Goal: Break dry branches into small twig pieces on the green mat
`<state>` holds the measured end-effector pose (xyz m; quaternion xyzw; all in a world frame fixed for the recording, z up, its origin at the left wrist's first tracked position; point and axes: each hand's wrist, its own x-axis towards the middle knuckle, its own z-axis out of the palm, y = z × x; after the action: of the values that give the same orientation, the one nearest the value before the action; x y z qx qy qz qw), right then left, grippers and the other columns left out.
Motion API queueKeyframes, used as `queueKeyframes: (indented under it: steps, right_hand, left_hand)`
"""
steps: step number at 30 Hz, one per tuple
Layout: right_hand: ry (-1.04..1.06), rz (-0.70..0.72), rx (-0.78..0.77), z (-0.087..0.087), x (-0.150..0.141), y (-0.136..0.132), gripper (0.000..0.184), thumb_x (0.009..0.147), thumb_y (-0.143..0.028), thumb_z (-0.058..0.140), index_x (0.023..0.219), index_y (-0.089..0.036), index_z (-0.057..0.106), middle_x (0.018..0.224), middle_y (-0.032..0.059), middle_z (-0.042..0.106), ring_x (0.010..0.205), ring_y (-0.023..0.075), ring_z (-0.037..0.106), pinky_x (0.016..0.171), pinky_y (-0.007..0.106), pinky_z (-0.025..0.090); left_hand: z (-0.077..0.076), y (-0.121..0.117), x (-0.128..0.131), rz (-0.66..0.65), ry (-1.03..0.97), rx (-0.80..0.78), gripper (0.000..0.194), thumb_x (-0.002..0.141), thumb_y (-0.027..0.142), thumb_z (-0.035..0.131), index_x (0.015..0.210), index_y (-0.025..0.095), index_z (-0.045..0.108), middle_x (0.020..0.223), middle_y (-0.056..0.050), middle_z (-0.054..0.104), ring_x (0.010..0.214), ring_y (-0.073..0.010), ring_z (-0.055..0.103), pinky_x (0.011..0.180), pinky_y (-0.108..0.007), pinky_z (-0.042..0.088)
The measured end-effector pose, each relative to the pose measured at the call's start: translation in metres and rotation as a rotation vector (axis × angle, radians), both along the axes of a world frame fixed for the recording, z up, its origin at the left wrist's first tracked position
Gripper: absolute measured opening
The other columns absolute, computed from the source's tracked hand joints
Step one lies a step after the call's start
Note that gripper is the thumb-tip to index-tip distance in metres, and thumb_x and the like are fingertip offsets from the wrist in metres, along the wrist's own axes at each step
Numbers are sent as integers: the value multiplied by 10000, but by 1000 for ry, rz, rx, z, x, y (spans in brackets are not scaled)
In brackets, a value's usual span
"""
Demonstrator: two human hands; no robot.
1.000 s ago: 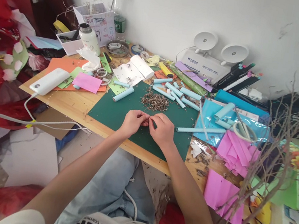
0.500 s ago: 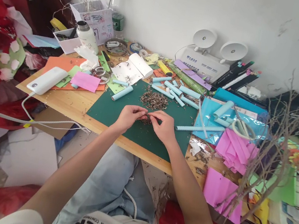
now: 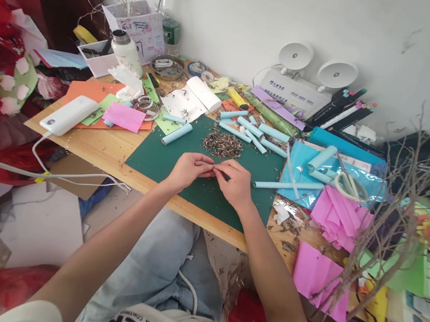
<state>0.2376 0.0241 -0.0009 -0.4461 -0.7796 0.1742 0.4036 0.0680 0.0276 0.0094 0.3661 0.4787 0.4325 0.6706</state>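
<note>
My left hand [image 3: 192, 171] and my right hand [image 3: 235, 181] meet at the fingertips over the green cutting mat [image 3: 157, 156]. Both are closed in a pinch. What lies between the fingers is too small and too hidden to name. Just beyond them is a pile of short brown twig bits [image 3: 223, 144], with a few more bits showing under the hands. Several light blue paper tubes [image 3: 272, 132] lie behind and around the pile. One long blue tube [image 3: 288, 185] rests to the right of my right hand.
Scissors [image 3: 350, 186] lie on a blue plastic packet [image 3: 296, 170] at right, near pink crepe paper [image 3: 340, 219] and upright bare branches [image 3: 389, 230]. On the left are a white power bank [image 3: 69, 114] with a cable, coloured paper and a white bottle [image 3: 126, 52]. A twin-lamp emergency light [image 3: 294, 89] stands by the wall.
My fingertips have drawn closer together, and the left fingers now reach slightly further right to touch the right ones. The pile and tubes look unchanged.
</note>
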Motion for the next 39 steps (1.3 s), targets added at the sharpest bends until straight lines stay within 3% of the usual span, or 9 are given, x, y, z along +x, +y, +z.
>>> queueKeyframes:
  steps: [9,15,22,27,31,39]
  right_hand:
    - [88,-37,19,7,-2,-2,144,874,-199,583,801,-203,707,802,38,684,720,154,633,693,283,521]
    - [25,-27,20,6,-3,-3,137,853,-182,570,781,-207,683,795,43,668,747,167,625,694,288,506]
    - [174,-48,-113,10,-3,-4,135,849,-201,583,752,-198,676,761,29,673,659,150,611,610,274,510]
    - [122,-56,-47,12,-2,-1,194,898,-203,546,879,-207,739,874,55,717,782,177,664,739,316,538]
    - [101,-37,-36,9,-3,-1,156,874,-254,621,950,-220,753,907,56,713,770,175,662,731,318,548]
    - [81,-41,29,5,0,0,184,927,-256,564,862,-230,735,853,43,711,774,167,659,746,313,542]
  left_hand:
    - [8,-3,1,-48,11,4,357,642,394,848,800,90,746,783,-80,730,714,-166,702,827,-342,600]
    - [1,-3,2,-49,98,59,278,680,362,813,730,108,712,724,-46,699,667,-148,688,757,-315,600]
    - [1,-3,4,-44,28,58,315,670,392,819,741,113,691,706,-33,684,633,-119,652,725,-288,585]
    - [2,-1,-1,10,14,31,327,666,391,827,765,106,703,705,-39,687,664,-126,659,750,-289,580]
    - [4,0,-2,4,2,13,307,663,372,834,747,104,708,701,-38,684,661,-121,654,782,-299,579]
    - [7,-1,1,-77,-28,-9,330,694,396,820,782,93,726,789,-87,722,701,-145,677,823,-337,583]
